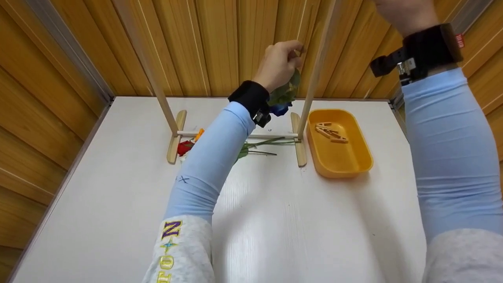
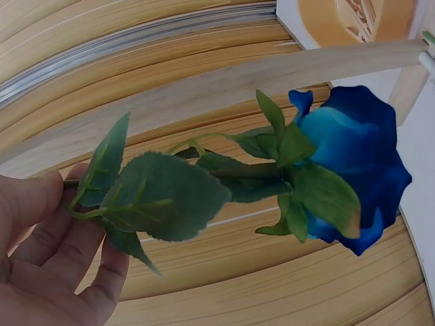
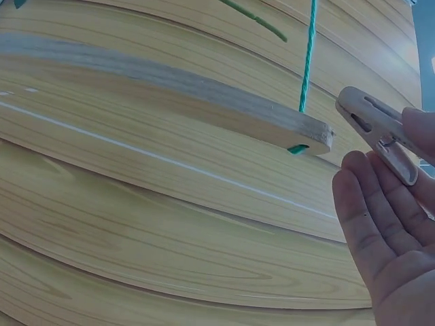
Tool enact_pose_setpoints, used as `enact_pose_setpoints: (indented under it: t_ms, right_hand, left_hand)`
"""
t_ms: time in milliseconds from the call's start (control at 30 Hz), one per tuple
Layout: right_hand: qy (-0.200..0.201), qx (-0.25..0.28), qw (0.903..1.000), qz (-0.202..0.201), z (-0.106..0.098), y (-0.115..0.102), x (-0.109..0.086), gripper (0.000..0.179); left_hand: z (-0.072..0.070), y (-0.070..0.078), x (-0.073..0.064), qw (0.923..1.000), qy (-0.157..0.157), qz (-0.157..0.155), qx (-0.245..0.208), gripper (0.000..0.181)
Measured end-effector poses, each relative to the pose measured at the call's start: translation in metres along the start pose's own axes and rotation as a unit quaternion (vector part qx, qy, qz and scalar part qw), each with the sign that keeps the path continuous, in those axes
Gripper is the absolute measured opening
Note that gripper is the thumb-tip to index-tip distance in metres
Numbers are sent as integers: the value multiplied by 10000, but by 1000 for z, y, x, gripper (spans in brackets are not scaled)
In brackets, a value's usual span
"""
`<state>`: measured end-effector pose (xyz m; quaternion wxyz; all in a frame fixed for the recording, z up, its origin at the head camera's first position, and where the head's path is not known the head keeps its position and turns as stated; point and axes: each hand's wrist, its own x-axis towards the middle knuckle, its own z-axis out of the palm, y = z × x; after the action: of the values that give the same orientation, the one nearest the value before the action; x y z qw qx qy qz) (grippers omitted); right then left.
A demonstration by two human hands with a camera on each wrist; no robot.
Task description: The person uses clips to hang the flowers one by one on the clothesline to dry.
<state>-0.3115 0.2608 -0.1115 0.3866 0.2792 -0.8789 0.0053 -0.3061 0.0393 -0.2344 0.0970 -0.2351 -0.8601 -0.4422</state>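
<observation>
In the left wrist view, my left hand [image 2: 58, 251] pinches the stem of a blue artificial rose [image 2: 360, 163] between thumb and fingers. The bloom hangs head down below the hand in the head view, partly behind the wrist. My right hand [image 3: 394, 238] is raised at the top right of the head view, its fingers cut off there. Its own wrist view shows it pinching a pale clothespin [image 3: 370, 119]. Beside the clothespin, apart from it, a green cord [image 3: 308, 61] passes through the end of a wooden post [image 3: 238, 109]. A bare green stem tip [image 3: 262, 22] shows near the cord.
A wooden stand has two feet [image 1: 171, 151] and a white crossbar [image 1: 271, 136] on the white table [image 1: 275, 220]. Across it lie a red rose [image 1: 184, 148], an orange flower [image 1: 199, 134] and green stems [image 1: 271, 141], partly behind my left sleeve. A yellow tray [image 1: 342, 169] holds several clothespins [image 1: 330, 133].
</observation>
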Motion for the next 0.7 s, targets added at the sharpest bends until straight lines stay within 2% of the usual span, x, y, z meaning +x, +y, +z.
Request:
enact_pose_setpoints:
  t_ms: [33,67,100,133,167,200,300,333,400,433,467,500,533,567,667,700]
  right_hand:
    - [-246,-703,9972,8,-1,0,2,43]
    - [-486,-1373,9893,-39,-2,-1,3,43]
    - [-634,-2089,9757,-184,-1,-1,6,42]
    - [-728,-2499,9652,-249,-1,-2,9,43]
    - [-841,-2259,9705,-110,-2,-3,12,41]
    - [-1082,-2208,9693,-78,-5,-4,16,40]
    - [-1232,-2513,9600,-111,-6,-6,18,35]
    - [-1298,-2425,9614,3,-6,-6,18,35]
    - [-1747,-2563,9506,126,-9,-5,14,29]
    - [-2134,-2469,9447,312,-10,-5,14,28]
    - [-2277,-2215,9472,427,-11,-3,12,28]
    - [-2434,-1510,9544,836,-9,0,9,29]
    - [-2439,-327,9583,1456,-8,3,7,32]
    - [-2298,1041,9461,2028,-7,5,5,31]
    - [-2049,1376,9486,1982,-5,9,1,35]
    - [-2250,1618,9250,2600,-7,6,5,35]
  left_hand:
    - [0,0,0,10000,6,-22,-15,27]
    - [1,0,1,10000,17,-38,-17,27]
    - [1,0,2,10000,22,-49,-15,28]
    - [2,0,2,10000,20,-84,-19,29]
    - [3,1,3,9999,18,-108,-18,29]
    - [4,1,4,9999,24,-136,-14,30]
    - [7,2,6,9998,49,-188,-12,31]
    - [8,3,7,9998,52,-207,-48,31]
    - [11,4,8,9997,77,-213,-130,32]
    - [12,4,9,9996,82,-214,-183,32]
    - [12,4,9,9995,87,-197,-217,33]
    - [13,5,10,9994,91,-195,-260,33]
    - [14,5,10,9993,92,-195,-298,34]
    - [14,6,11,9992,94,-208,-329,34]
    - [16,7,14,9990,124,-195,-385,35]
    - [16,8,15,9988,135,-224,-423,35]
